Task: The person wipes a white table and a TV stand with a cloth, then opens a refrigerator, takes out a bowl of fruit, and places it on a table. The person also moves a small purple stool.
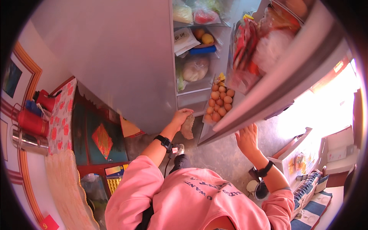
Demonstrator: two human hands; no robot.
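My left hand (181,116) grips a crumpled brownish piece that looks like a rag (188,128), low beside the opening of a refrigerator. My right hand (247,140) holds nothing and rests near the lower outer side of the swung-out refrigerator door (273,77), fingers extended; contact is hard to judge. Brown eggs (220,102) fill the door's bottom rack. Above them, red packets (245,46) and a white plastic bag (271,47) sit in the door. Inside, a bagged pale round item (196,69) is on the lower shelf, with a white packet (185,40) and a yellow fruit (207,38) higher up.
The grey refrigerator side (123,63) rises at left. Beyond it, a dark green cabinet (106,138) carries red thermos flasks (33,123) on a floral cloth (61,115). A striped cushioned seat (312,205) is at lower right. My shoe (180,149) is on the concrete floor (212,155).
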